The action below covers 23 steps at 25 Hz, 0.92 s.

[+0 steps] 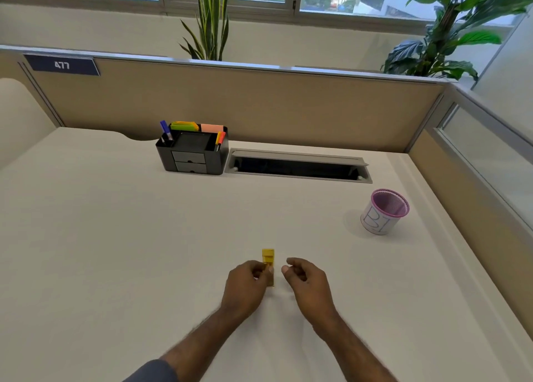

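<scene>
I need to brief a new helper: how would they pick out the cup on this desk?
Start at the white desk and go to its right side, nearer than the grey cable slot. There stands the cup, alone. Unlike the black organizer at the back, it is round pink mesh with a white paper label.

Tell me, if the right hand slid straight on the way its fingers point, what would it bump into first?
Most likely the small yellow oblong piece pinched by the left hand; the right hand points at it across a narrow gap, though depth is unclear.
</scene>
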Each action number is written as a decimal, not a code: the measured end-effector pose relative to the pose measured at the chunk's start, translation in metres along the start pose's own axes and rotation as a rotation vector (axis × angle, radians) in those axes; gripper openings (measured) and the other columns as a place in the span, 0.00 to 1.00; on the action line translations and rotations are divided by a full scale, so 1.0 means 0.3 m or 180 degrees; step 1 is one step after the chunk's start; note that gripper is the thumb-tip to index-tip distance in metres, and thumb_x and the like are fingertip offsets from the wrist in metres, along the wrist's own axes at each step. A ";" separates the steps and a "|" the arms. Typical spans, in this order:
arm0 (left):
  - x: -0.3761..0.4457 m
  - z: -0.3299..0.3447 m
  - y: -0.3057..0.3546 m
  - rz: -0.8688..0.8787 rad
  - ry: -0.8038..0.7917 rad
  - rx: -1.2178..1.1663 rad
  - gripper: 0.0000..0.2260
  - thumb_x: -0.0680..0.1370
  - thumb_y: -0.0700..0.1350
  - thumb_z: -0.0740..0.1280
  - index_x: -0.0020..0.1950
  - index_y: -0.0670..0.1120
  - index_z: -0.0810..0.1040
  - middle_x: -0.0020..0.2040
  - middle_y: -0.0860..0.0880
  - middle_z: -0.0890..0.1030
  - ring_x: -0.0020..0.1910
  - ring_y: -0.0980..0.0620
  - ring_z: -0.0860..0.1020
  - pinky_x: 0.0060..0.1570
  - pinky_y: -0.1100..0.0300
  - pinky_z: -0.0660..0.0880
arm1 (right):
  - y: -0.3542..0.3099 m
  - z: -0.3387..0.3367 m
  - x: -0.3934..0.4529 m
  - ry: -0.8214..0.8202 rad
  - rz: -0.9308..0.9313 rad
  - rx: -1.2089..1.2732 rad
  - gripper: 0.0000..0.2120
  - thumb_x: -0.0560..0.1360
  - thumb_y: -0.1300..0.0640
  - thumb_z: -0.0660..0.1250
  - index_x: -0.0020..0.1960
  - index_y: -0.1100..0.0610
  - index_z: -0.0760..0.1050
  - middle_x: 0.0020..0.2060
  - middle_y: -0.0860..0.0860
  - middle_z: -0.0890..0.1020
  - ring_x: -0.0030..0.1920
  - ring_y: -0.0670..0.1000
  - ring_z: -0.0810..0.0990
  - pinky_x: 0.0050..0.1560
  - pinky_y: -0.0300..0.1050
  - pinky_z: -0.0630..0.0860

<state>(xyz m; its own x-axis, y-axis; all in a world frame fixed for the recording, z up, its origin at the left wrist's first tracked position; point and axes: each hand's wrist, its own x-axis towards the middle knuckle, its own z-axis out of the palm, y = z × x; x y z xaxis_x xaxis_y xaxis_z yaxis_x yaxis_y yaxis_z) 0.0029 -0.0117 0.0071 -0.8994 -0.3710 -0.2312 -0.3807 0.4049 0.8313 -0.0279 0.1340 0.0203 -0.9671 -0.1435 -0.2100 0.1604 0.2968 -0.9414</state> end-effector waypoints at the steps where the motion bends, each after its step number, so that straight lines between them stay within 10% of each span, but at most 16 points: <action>1: -0.017 -0.007 0.008 0.0105 -0.0078 -0.0289 0.11 0.78 0.52 0.68 0.52 0.47 0.84 0.43 0.52 0.87 0.40 0.55 0.84 0.42 0.59 0.80 | -0.012 0.005 -0.004 -0.0083 0.0067 0.0185 0.10 0.76 0.53 0.70 0.57 0.52 0.79 0.45 0.49 0.84 0.49 0.48 0.82 0.51 0.41 0.78; 12: -0.114 -0.128 0.160 0.0509 -0.0455 -0.1444 0.15 0.75 0.55 0.71 0.62 0.59 0.78 0.62 0.57 0.78 0.59 0.59 0.77 0.51 0.64 0.74 | -0.133 -0.030 -0.078 -0.0735 -0.0181 0.1486 0.09 0.79 0.56 0.65 0.56 0.54 0.81 0.45 0.51 0.85 0.44 0.51 0.82 0.45 0.42 0.78; 17: -0.125 -0.186 0.247 0.0893 -0.1226 -0.1819 0.11 0.80 0.47 0.66 0.61 0.48 0.81 0.55 0.38 0.82 0.43 0.50 0.79 0.41 0.56 0.78 | -0.188 -0.031 -0.112 -0.1440 -0.0110 0.2190 0.19 0.76 0.49 0.64 0.59 0.62 0.78 0.39 0.55 0.76 0.37 0.51 0.73 0.36 0.45 0.72; 23: -0.153 -0.233 0.313 0.1320 -0.1271 -0.1527 0.12 0.79 0.46 0.66 0.60 0.45 0.81 0.53 0.40 0.83 0.53 0.40 0.81 0.49 0.56 0.81 | -0.225 -0.059 -0.136 -0.1629 -0.0399 0.2041 0.25 0.74 0.40 0.66 0.64 0.56 0.77 0.47 0.55 0.79 0.41 0.48 0.74 0.39 0.42 0.71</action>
<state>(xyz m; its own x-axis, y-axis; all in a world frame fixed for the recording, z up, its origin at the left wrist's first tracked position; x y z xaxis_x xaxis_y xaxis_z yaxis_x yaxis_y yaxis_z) 0.0234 -0.0149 0.1312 -0.9931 0.1013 0.0591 0.0597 0.0029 0.9982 -0.0027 0.1367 0.0970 -0.8008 -0.5974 -0.0417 0.2885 -0.3237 -0.9011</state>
